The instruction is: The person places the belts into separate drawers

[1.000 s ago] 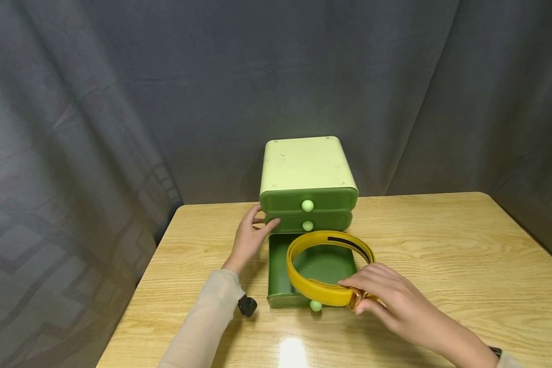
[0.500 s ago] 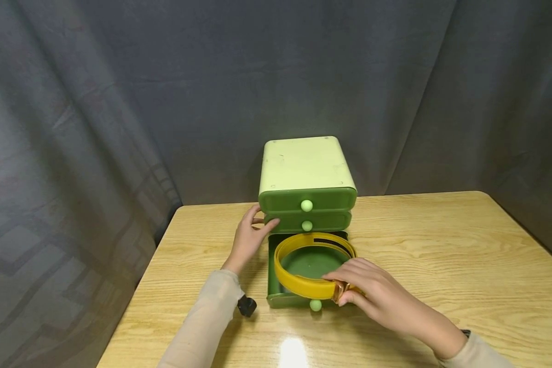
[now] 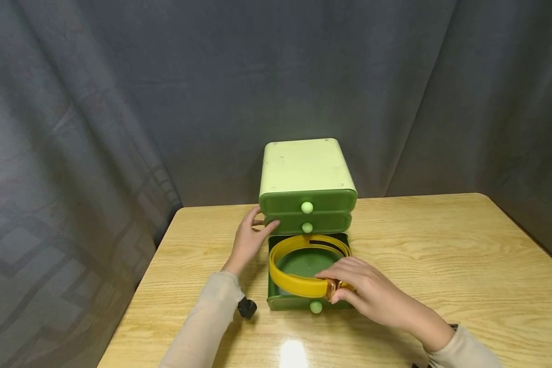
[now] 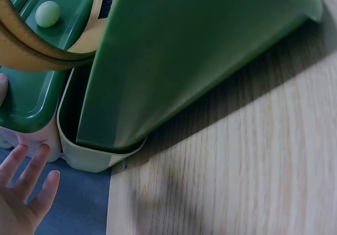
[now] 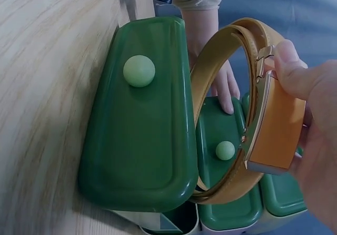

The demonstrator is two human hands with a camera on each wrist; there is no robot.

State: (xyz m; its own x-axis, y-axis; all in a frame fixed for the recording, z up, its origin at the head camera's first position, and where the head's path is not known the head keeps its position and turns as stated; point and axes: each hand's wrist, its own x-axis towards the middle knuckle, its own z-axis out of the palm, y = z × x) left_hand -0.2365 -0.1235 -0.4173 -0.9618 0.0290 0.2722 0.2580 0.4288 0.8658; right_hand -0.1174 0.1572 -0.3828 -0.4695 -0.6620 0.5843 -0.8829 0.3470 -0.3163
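My right hand (image 3: 370, 294) pinches a coiled yellow belt (image 3: 299, 285) at its buckle (image 5: 276, 124), thumb on one side and fingers on the other. The coil is held over the pulled-out bottom drawer (image 3: 285, 303) of a small green drawer unit (image 3: 307, 166), overlapping the drawer's inside in the head view. My left hand (image 3: 250, 240) rests against the unit's left side, thumb at the front of the middle drawer (image 3: 328, 223). Its fingers (image 4: 34, 174) are spread and fairly straight along the side in the left wrist view. The upper two drawers are pushed in.
The unit stands near the back of a wooden table (image 3: 441, 245), before a dark grey curtain (image 3: 276, 76). Pale green round knobs stick out from the drawer fronts. A black device (image 3: 247, 307) is worn at the left wrist.
My right hand has carried the belt left and slightly down, from over the drawer's right side to over its middle. The left hand has stayed at the unit's side.
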